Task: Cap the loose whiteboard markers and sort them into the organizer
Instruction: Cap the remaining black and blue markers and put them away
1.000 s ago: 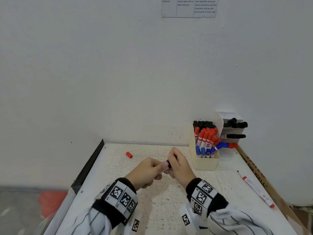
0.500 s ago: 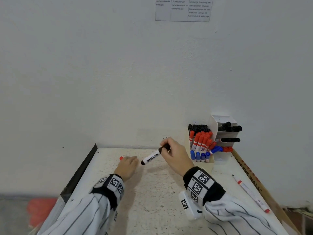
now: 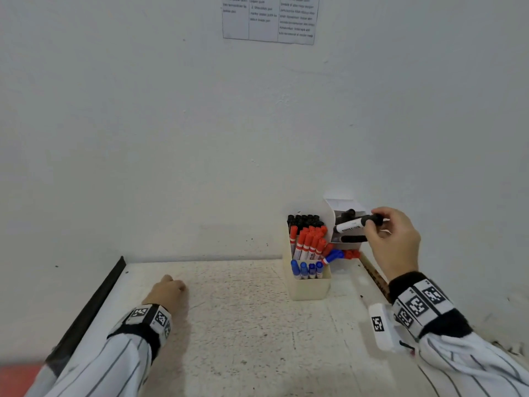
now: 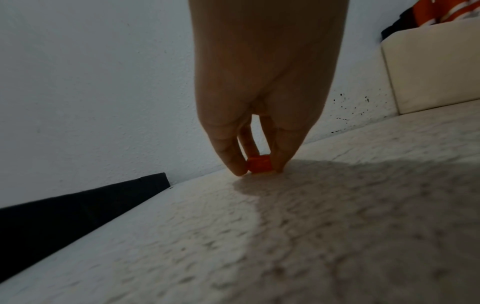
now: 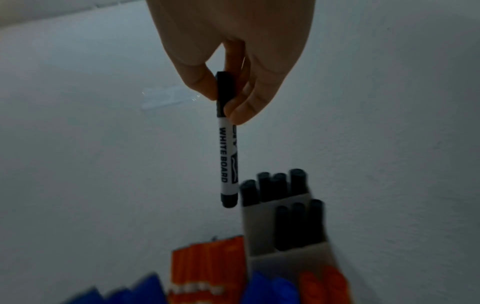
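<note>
Organizer [image 3: 310, 287], cream box with a tiered white rack behind it, at right centre of the head frame against the wall [image 3: 171, 124]; packed with black, red and blue markers, rack tiers holding black ones lying level. Tabletop [image 3: 243, 325], speckled white, filling the lower frame, dark strip along its left edge.

Right hand [image 3: 396, 242] raised at the right of the head frame, level with the rack's upper tiers, wrist below, fingers curled toward the left. Pinches the capped end of a black marker [image 3: 356, 223]; long axis nearly level, tilted slightly down to the left, butt end pointing at the rack.

Left hand [image 3: 167, 292] low at left centre, knuckles up, fingertips down on the tabletop. Head view hides what lies beneath.

Left wrist view alone shows a small red cap [image 4: 259, 167] on the tabletop, pinched between thumb and finger.

Right wrist view alone shows "WHITE BOARD" printed along the marker's white barrel, butt end hanging just beside the black marker ends in the rack.
</note>
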Action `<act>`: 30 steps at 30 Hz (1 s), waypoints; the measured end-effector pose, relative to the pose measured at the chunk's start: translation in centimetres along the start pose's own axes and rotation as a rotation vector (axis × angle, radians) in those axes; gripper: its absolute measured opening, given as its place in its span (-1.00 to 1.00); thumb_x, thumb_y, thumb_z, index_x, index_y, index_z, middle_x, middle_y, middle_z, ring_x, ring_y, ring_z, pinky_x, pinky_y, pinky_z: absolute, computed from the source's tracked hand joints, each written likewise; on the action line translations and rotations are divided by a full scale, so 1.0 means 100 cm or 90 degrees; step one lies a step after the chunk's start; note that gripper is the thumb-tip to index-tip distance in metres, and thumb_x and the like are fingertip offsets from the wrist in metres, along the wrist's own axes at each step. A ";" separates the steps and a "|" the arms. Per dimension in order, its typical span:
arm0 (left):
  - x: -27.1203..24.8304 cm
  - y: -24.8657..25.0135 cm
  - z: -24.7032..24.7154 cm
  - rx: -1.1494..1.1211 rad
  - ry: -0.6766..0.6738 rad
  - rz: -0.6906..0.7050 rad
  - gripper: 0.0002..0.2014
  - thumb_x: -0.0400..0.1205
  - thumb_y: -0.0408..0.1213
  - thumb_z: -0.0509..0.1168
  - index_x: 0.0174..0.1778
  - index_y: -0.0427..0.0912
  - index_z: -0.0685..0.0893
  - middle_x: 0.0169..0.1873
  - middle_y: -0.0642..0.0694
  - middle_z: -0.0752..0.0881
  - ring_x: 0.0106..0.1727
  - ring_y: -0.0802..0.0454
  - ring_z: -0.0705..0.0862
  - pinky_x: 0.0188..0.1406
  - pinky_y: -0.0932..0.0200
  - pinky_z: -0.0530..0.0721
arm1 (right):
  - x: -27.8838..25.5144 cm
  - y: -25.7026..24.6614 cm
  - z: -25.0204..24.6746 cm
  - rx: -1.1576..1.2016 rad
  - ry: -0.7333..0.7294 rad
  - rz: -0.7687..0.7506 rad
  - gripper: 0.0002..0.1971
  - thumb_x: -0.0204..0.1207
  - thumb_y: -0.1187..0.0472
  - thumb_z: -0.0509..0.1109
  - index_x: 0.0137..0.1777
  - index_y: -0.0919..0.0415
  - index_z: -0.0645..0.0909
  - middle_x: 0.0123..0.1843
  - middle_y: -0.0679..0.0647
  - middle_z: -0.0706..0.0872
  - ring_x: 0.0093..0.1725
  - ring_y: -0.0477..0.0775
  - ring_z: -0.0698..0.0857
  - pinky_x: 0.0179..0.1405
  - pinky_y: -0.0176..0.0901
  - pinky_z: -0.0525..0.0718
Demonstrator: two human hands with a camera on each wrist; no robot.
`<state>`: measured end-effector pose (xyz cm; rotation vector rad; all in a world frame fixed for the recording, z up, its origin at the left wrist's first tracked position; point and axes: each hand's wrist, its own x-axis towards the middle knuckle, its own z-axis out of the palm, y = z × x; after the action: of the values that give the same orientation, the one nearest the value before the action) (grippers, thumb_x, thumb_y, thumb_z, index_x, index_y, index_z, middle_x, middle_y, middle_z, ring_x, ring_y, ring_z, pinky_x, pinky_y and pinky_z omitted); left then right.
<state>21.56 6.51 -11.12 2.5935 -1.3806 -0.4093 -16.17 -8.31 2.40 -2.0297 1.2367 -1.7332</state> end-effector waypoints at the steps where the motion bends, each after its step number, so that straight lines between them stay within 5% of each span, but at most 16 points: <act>1: -0.002 0.001 -0.001 0.007 -0.004 -0.003 -0.70 0.69 -0.30 0.08 0.29 -0.09 0.59 0.23 -0.16 0.42 0.22 -0.14 0.57 0.33 0.13 0.48 | -0.002 0.009 0.000 -0.015 -0.004 0.001 -0.82 0.43 0.46 0.39 0.03 0.37 0.63 -0.05 0.10 0.62 -0.14 0.01 0.60 -0.15 -0.72 0.51; 6: -0.007 0.003 0.001 -0.002 0.000 -0.003 -0.77 0.67 -0.23 0.17 0.19 -0.11 0.63 0.21 -0.16 0.47 0.19 -0.08 0.58 0.28 0.22 0.47 | -0.013 0.031 0.013 -0.030 -0.061 0.015 -0.77 0.44 0.47 0.40 0.09 0.40 0.61 -0.03 0.14 0.65 -0.13 0.01 0.60 -0.20 -0.74 0.47; 10: -0.016 0.014 0.001 -0.017 -0.003 0.031 -0.77 0.66 -0.18 0.24 0.19 -0.14 0.62 0.16 -0.14 0.50 0.20 -0.07 0.57 0.22 0.26 0.45 | -0.011 0.038 0.030 -0.047 -0.100 0.057 -0.83 0.47 0.38 0.42 0.05 0.35 0.59 -0.09 0.14 0.68 -0.19 0.05 0.62 -0.18 -0.27 0.53; 16: -0.032 0.028 0.001 -0.118 0.009 0.040 -0.86 0.61 -0.17 0.32 -0.09 -0.11 0.50 -0.07 -0.07 0.57 -0.05 0.04 0.54 -0.09 0.34 0.44 | -0.014 0.053 0.046 -0.231 -0.242 0.063 -0.78 0.54 0.32 0.31 0.15 0.27 0.67 0.20 0.18 0.52 -0.06 0.16 0.61 -0.12 -0.09 0.56; 21: -0.043 0.037 0.005 -0.247 0.012 0.033 -0.91 0.62 -0.29 0.31 -0.09 -0.18 0.51 -0.19 -0.15 0.62 -0.31 0.03 0.54 -0.19 0.25 0.52 | -0.035 0.062 0.026 -0.227 -0.166 0.132 -0.85 0.52 0.36 0.29 0.04 0.34 0.64 0.18 0.25 0.48 -0.20 0.11 0.51 -0.18 -0.14 0.48; 25: -0.050 0.042 0.007 -0.266 0.011 0.035 -0.94 0.61 -0.35 0.30 -0.10 -0.16 0.53 -0.21 -0.17 0.64 -0.36 0.05 0.53 -0.18 0.21 0.56 | -0.061 0.095 0.007 -0.358 -0.411 0.362 -0.68 0.52 0.33 0.24 0.27 0.24 0.55 0.21 0.22 0.60 0.06 0.19 0.62 0.09 -0.08 0.60; 27: -0.054 0.045 0.008 -0.279 0.005 0.037 -0.93 0.60 -0.37 0.29 -0.11 -0.14 0.54 -0.19 -0.17 0.65 -0.32 0.01 0.54 -0.15 0.18 0.60 | -0.076 0.104 0.000 -0.453 -0.522 0.403 -0.65 0.53 0.27 0.22 0.33 0.16 0.48 0.34 0.17 0.56 0.29 0.16 0.57 0.29 -0.10 0.55; 30: -0.062 0.050 0.010 -0.343 0.010 0.030 -0.93 0.60 -0.40 0.29 -0.16 -0.15 0.57 -0.28 -0.16 0.63 -0.42 0.03 0.56 -0.33 0.23 0.63 | -0.088 0.107 -0.004 -0.475 -0.553 0.403 -0.71 0.57 0.29 0.21 0.28 0.15 0.49 0.30 0.14 0.60 0.26 0.10 0.58 0.25 -0.22 0.53</act>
<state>14.07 8.86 -9.73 2.1165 -1.1279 -0.6487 -21.04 -8.83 -10.51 -1.9562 1.9663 -0.0375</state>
